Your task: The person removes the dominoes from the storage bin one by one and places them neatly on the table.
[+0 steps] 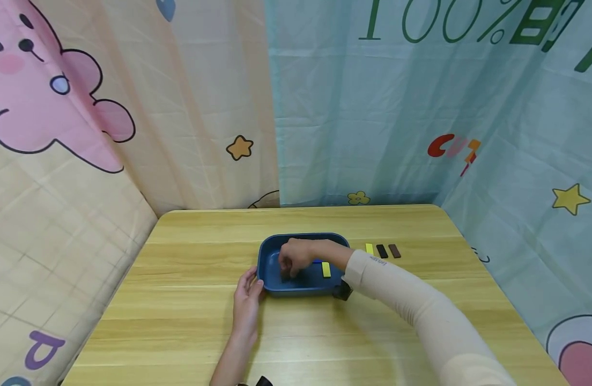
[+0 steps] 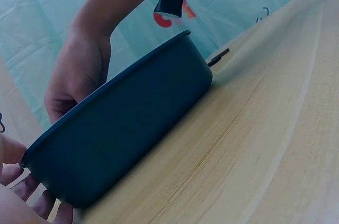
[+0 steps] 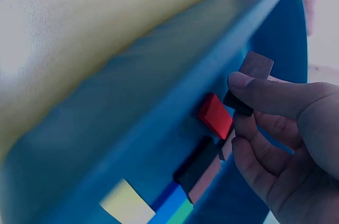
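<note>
A deep blue plastic bin [image 1: 303,293] stands on the table. My left hand [image 1: 247,300] holds its left end from outside, fingers spread against the end wall and one digit up at the rim. Inside the bin, my right hand [image 3: 286,128] pinches a dark brown rectangular block [image 3: 258,65] between thumb and fingers. Below that hand lie a red block [image 3: 215,115], a black block [image 3: 194,161], a blue block [image 3: 172,203], a green block [image 3: 181,213] and a yellow block [image 1: 326,269]. The right forearm covers part of the bin in the head view.
On the table [image 1: 190,321], right of the bin, lie a yellow block [image 1: 369,249], a black block [image 1: 382,251] and a brown block [image 1: 394,251] in a row. Printed curtains [image 1: 354,118] hang behind and beside the table.
</note>
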`<state>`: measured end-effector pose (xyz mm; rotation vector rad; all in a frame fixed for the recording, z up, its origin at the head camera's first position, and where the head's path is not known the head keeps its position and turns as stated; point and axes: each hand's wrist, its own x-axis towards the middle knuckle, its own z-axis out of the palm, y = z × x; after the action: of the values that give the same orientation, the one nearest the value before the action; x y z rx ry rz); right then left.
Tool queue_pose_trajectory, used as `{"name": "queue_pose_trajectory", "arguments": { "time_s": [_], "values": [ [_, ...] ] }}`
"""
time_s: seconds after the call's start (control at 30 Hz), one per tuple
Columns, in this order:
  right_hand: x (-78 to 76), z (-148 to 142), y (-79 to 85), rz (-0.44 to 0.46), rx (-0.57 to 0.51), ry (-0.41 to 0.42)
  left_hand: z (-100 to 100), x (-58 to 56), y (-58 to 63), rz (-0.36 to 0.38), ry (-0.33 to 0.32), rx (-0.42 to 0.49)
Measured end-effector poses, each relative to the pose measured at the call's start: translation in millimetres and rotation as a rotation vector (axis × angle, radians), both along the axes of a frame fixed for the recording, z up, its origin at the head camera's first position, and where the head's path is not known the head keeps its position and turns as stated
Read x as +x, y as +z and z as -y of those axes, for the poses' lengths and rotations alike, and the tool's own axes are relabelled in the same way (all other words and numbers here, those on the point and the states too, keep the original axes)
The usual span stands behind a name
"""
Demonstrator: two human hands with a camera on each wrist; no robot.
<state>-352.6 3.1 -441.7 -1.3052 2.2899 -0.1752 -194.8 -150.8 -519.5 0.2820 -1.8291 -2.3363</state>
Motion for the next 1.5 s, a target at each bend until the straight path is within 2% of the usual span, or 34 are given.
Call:
{"name": "queue_pose_trajectory", "arguments": {
  "time_s": [0.17, 0.33, 0.7, 0.93, 1.2, 1.5],
  "values": [
    [0.0, -3.4, 9.5, 0.000, 0.003, -0.023, 0.5, -1.3, -1.0, 0.001, 0.000, 0.006],
    [-1.6, -8.2, 17.5, -0.025, -0.008, -0.010, 1.1, -2.4, -1.5, 0.012, -0.004, -0.004],
    [-5.1, -31.2, 35.7, -0.029, -0.065, -0.072, 1.9, -2.2, -1.6, 0.000, 0.003, -0.013],
    [-9.9, -46.1, 38.4, -0.019, -0.101, -0.083, 1.0, 0.8, -0.6, -0.001, 0.009, 0.008],
    [-13.1, -65.2, 38.9, 0.046, -0.155, -0.119, 0.6, 2.0, 0.4, 0.002, 0.007, 0.004],
    [-14.4, -85.6, 43.2, 0.036, -0.187, -0.147, 0.9, 2.1, -1.5, -0.004, 0.005, -0.009]
  ]
}}
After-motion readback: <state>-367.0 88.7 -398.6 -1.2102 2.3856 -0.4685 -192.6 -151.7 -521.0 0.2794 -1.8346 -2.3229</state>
